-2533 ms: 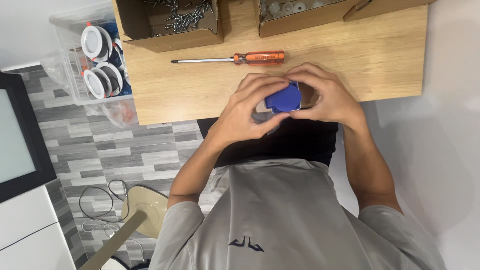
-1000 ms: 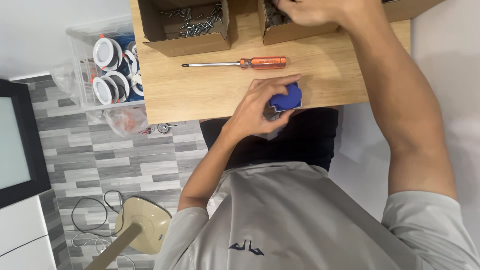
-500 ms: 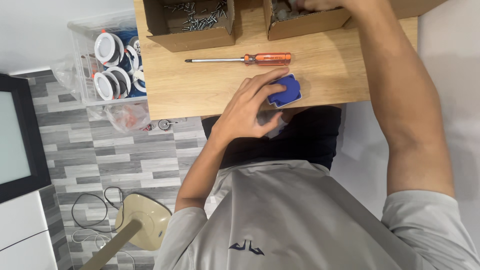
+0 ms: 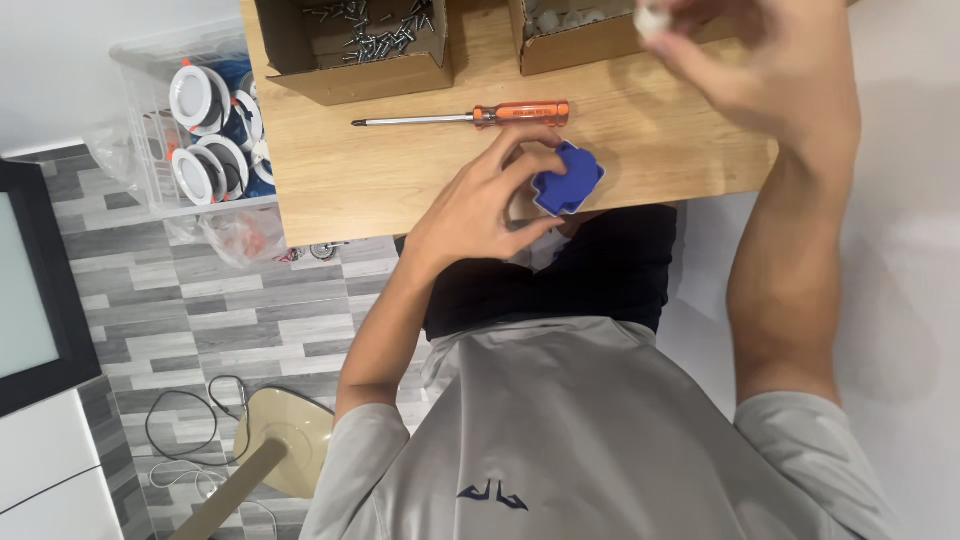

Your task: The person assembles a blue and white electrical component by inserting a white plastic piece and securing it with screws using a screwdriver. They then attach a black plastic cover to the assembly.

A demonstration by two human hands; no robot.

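head view: the blue plastic part (image 4: 568, 180) is pinned at the near edge of the wooden table (image 4: 340, 180) by the left hand (image 4: 480, 205), steadied. a small white piece (image 4: 650, 20) is pinched in the raised right hand (image 4: 770, 70) above a cardboard box (image 4: 580, 40); the screwdriver (image 4: 465, 117) lies within reach.

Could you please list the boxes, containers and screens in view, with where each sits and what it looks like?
Cardboard box: table's far left, open, brown, holding screws.
Second cardboard box: far edge to its right, open, brown, small pale parts inside.
Clear plastic bin: on the floor left of the table, holding round white fittings.
Screen: left edge, black frame, pale blank panel.
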